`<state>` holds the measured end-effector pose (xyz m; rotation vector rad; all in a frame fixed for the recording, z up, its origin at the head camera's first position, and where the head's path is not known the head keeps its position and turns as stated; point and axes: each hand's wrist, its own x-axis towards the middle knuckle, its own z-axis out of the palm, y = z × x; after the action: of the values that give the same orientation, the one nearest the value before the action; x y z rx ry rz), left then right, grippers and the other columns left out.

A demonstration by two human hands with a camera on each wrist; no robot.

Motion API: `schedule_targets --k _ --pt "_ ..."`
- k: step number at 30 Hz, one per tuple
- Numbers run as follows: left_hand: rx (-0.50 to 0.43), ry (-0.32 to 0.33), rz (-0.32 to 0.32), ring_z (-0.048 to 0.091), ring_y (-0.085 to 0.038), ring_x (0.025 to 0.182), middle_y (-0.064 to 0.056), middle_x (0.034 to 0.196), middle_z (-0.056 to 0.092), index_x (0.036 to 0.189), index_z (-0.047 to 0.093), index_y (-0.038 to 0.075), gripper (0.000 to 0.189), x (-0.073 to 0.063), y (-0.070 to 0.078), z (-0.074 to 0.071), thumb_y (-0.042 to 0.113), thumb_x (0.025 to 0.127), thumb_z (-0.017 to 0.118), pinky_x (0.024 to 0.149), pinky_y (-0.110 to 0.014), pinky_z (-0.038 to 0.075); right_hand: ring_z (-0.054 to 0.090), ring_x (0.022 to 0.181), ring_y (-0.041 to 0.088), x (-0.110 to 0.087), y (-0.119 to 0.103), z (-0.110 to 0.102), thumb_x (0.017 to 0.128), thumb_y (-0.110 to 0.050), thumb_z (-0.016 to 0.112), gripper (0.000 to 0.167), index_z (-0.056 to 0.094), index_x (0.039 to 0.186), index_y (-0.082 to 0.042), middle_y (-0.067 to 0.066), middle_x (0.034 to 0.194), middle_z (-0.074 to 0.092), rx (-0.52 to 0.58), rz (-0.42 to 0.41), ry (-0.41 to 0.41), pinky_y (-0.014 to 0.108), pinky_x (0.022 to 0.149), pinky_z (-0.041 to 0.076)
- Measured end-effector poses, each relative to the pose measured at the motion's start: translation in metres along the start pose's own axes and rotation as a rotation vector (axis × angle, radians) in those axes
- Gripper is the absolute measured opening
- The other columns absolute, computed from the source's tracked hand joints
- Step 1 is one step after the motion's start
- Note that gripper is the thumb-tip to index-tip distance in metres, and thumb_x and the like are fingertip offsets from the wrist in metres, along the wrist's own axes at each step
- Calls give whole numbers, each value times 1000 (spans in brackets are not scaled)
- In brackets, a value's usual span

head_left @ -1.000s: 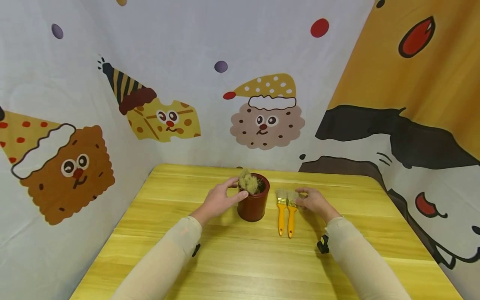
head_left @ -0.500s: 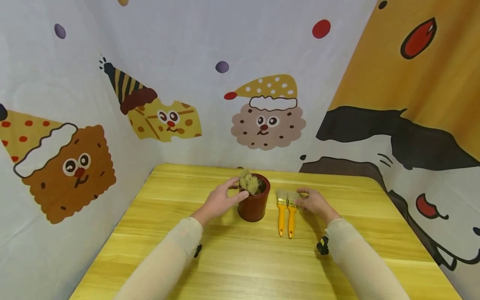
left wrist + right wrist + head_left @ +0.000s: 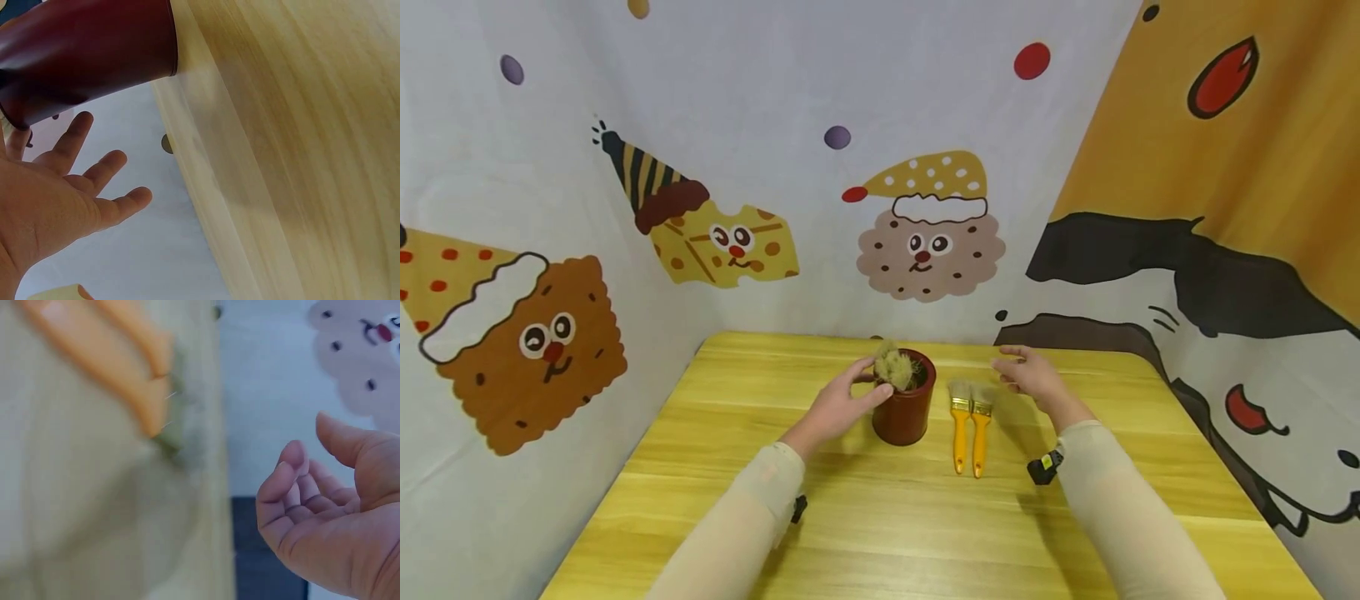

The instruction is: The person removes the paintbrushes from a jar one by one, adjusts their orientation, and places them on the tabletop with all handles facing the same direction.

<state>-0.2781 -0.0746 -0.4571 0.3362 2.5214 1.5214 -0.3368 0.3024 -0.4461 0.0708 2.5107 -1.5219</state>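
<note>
A dark red pot (image 3: 904, 417) stands upright on the table, its wall also visible in the left wrist view. A fuzzy yellow-green clump (image 3: 895, 368) sits at the left of its mouth. My left hand (image 3: 841, 402) pinches the clump's left side between thumb and index finger, the other fingers spread apart in the left wrist view. Two flat paintbrushes with orange handles, a left paintbrush (image 3: 959, 429) and a right paintbrush (image 3: 981, 433), lie side by side right of the pot. My right hand (image 3: 1036, 379) hovers beyond their bristles, loosely curled and holding nothing.
The pale wooden table (image 3: 880, 533) reaches back to a white cloth wall (image 3: 737, 83) printed with cartoon food. Black wrist cameras, such as the right wrist camera (image 3: 1043, 468), hang under the sleeves.
My right hand has left the right paintbrush, moving up and slightly away toward the back. My left hand, the pot and both paintbrushes keep their places.
</note>
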Motion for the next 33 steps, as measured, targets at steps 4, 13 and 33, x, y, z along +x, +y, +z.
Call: schedule_targets --k 4,13,33 --pt "3 4 -1 47 -37 153 0 160 55 164 35 46 82 -1 0 0 76 94 64 117 -66 44 66 116 22 -3 -25 2 110 -40 62 68 39 166 -9 23 155 54 41 -60 -7 33 98 59" --pt "22 -3 2 48 -37 152 0 161 55 165 34 47 82 -1 -1 -1 77 95 64 117 -66 44 65 116 27 -15 -64 20 105 -44 69 64 50 161 -18 21 147 62 39 -172 -54 40 101 55" --pt "19 1 10 49 -38 152 -3 161 55 165 35 44 82 1 -1 -2 76 95 64 116 -66 45 70 115 26 -24 -77 45 102 -28 77 53 60 151 -21 11 135 72 -25 -360 -127 53 107 56"
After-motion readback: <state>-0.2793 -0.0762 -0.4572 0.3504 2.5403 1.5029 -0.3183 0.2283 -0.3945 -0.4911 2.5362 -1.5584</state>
